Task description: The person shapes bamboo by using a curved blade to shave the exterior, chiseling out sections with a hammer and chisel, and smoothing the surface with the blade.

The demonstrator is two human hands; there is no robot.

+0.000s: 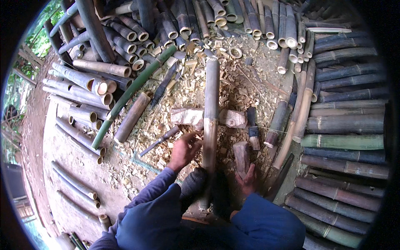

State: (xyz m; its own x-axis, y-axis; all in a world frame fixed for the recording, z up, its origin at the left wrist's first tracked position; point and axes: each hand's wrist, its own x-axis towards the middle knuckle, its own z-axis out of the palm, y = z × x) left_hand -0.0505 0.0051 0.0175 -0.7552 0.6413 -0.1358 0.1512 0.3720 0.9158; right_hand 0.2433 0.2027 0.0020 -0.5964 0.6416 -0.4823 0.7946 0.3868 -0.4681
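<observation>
A bamboo pole point(211, 96) lies lengthwise in front of me, across a rough split log block point(187, 116), its near end between my feet. My left hand point(184, 152) is just left of the pole, fingers apart and slightly curled; whether they touch it I cannot tell. My right hand point(247, 181) is closed around the narrow end of a wooden mallet point(241, 155), whose thick head points away from me. Left of the block lies a chisel-like tool with a dark handle point(160, 141). Beyond the block's right end is a dark-wrapped wooden handle point(253, 132).
Wood chips point(191, 81) cover the ground. A green bamboo pole point(133, 98) slants on the left beside a short brown bamboo piece point(132, 118). Cut bamboo tubes point(129, 33) are heaped at the back, and long bamboo poles point(346, 124) are stacked on the right.
</observation>
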